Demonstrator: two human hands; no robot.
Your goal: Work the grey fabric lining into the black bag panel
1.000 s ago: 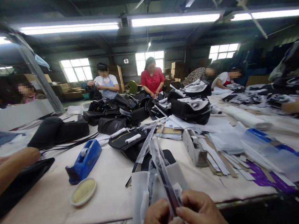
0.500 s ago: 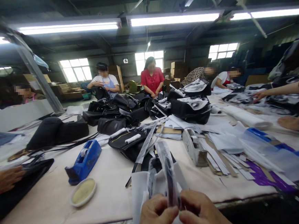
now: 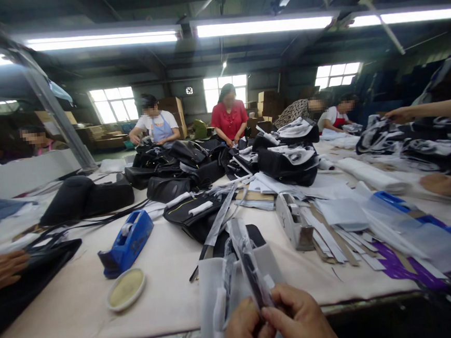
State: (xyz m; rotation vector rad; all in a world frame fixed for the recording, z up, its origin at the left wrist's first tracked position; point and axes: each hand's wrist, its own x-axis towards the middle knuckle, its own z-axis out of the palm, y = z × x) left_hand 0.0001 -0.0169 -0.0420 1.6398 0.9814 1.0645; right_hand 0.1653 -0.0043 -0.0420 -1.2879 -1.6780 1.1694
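Note:
Both my hands are low in the view, close together on a bag handle (image 3: 246, 258) wrapped in clear plastic. My left hand (image 3: 241, 329) is closed around its lower end. Just to the right, my right hand (image 3: 301, 316) pinches the same handle between thumb and fingers. A second wrapped handle (image 3: 227, 278) stands to the left, untouched by my fingertips. White sheet (image 3: 209, 295) flanks the handles, and part of a black bag (image 3: 256, 235) shows behind them. My fingers hide the handle's base.
Left stand a blue tape dispenser (image 3: 127, 242) and a round dish (image 3: 126, 290). A grey dispenser (image 3: 294, 221) and paper strips (image 3: 344, 243) lie to the right. Black bags (image 3: 193, 161) are heaped behind. Co-workers' hands reach in from the left (image 3: 3, 270) and right (image 3: 404, 115).
The wrapped handle has tilted left, and my hands have shifted slightly with it. At the right, a co-worker's hand has risen beside a wrapped black bag. The aproned person at the back has lowered their arms.

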